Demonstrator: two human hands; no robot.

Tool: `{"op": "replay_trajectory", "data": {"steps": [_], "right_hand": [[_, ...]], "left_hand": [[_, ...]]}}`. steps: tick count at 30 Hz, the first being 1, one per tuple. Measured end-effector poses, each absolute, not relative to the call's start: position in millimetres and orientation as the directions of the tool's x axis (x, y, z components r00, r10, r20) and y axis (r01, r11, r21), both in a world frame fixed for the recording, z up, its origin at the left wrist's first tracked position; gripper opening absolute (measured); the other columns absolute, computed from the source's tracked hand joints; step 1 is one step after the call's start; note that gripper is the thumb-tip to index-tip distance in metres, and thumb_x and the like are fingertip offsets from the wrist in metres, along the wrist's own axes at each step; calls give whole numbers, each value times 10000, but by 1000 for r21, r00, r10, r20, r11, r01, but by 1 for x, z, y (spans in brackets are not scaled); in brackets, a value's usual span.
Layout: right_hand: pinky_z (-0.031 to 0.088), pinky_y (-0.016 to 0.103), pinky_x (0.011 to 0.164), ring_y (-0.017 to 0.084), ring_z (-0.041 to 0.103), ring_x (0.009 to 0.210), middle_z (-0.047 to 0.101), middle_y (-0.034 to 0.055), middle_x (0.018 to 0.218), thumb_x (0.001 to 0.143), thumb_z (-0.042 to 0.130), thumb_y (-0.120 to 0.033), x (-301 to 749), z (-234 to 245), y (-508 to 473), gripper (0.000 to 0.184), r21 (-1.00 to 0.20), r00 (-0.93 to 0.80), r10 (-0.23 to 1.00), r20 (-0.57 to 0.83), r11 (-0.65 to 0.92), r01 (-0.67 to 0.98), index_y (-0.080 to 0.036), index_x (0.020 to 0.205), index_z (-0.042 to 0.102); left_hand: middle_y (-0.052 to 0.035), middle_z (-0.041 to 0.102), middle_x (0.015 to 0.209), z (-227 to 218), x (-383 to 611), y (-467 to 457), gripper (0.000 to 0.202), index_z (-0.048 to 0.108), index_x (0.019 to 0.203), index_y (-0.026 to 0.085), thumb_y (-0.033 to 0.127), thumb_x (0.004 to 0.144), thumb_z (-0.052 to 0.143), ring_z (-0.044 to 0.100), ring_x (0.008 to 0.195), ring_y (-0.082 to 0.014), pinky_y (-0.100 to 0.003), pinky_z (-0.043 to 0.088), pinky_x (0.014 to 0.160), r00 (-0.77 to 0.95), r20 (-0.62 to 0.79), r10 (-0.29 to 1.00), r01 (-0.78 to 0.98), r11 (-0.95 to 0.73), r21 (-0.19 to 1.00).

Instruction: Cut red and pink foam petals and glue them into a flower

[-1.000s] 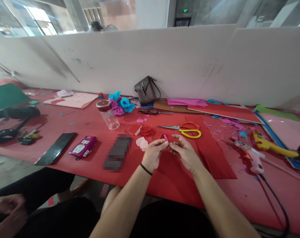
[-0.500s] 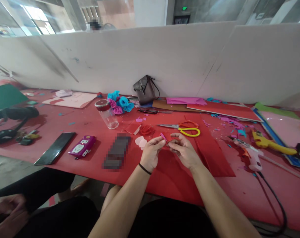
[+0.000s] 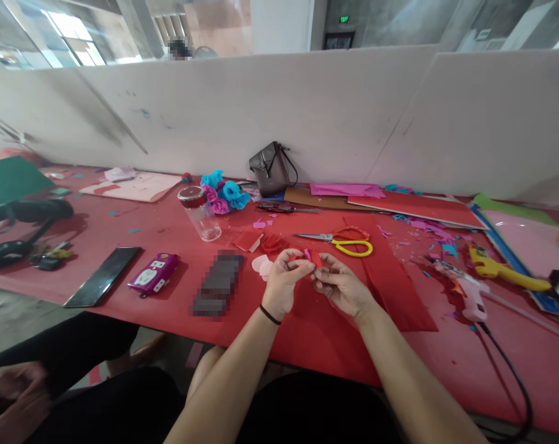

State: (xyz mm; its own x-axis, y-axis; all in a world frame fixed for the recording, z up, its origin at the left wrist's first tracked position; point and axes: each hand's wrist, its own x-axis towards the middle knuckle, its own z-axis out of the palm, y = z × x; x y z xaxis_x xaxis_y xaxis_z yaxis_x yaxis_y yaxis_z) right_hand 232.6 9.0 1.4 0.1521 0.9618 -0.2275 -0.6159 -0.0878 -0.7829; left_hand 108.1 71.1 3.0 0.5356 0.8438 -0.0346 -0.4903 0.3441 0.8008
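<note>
Both hands meet over the red table [image 3: 242,333]. My left hand [image 3: 286,280] is closed, thumb and fingers pinching a small rolled magenta paper piece [image 3: 307,254]. Beside it, my right hand [image 3: 346,288] pinches a piece of red paper [image 3: 317,259] against the magenta piece. Fingers cover much of both pieces. Pale pink paper cutouts [image 3: 262,266] lie just left of my left hand. Beyond the hands lie a bundle of red paper [image 3: 273,244] and scissors [image 3: 353,248] with yellow and red handles.
A lidded clear jar [image 3: 208,228], blue and pink paper flowers [image 3: 226,196] and a dark bag [image 3: 272,172] stand toward the back. At right are a glue gun [image 3: 471,296] and a yellow tool [image 3: 501,271]. A phone [image 3: 103,276] and purple case [image 3: 154,273] lie left. Another person's hands [image 3: 18,388] rest lower left.
The red paper between my hands now shows more clearly, held up against the magenta piece. My right-hand fingers have shifted around it; my left hand keeps its pinch.
</note>
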Motion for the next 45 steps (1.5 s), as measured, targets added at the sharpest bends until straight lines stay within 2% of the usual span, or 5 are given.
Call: {"op": "replay_trajectory", "data": {"steps": [16,25,33,37,45], "right_hand": [[304,232,492,109,561,510,672,-30,598,508,873,-334,225,10,8,414,-891,178,963,-202,-105,-442,-228,788,586],[278,235,481,107,557,503,675,-11,597,515,865,-398,224,12,8,355,-933,203,964,-171,-92,-348,-204,690,625],[305,256,491,110,528,490,645,-12,558,525,859,-422,227,7,7,309,-961,225,966,-130,-67,-270,-199,616,667],[321,261,507,114,530,507,641,-14,567,523,865,-409,228,8,6,288,-960,203,971,-128,-69,-273,-208,647,701],[359,270,538,121,535,541,630,-19,607,562,847,-386,228,8,6,254,-967,205,971,-123,-71,-245,-216,672,694]], "left_hand": [[44,654,617,6,108,68,603,303,766,231,206,514,850,579,488,-129,-250,459,491,502,-102,859,-516,392,762],[78,597,618,3,107,70,543,421,836,204,210,512,857,569,532,-100,-227,458,514,514,-80,854,-520,384,763],[38,656,648,7,102,72,491,544,887,161,205,511,857,603,569,-101,-230,479,562,523,-71,849,-466,355,811],[20,683,661,7,101,74,498,543,914,163,217,527,852,620,570,-115,-241,489,571,562,-58,825,-453,366,813],[75,644,584,9,102,71,569,439,878,201,171,484,849,603,531,-113,-239,478,563,504,-101,858,-488,379,786]]}}
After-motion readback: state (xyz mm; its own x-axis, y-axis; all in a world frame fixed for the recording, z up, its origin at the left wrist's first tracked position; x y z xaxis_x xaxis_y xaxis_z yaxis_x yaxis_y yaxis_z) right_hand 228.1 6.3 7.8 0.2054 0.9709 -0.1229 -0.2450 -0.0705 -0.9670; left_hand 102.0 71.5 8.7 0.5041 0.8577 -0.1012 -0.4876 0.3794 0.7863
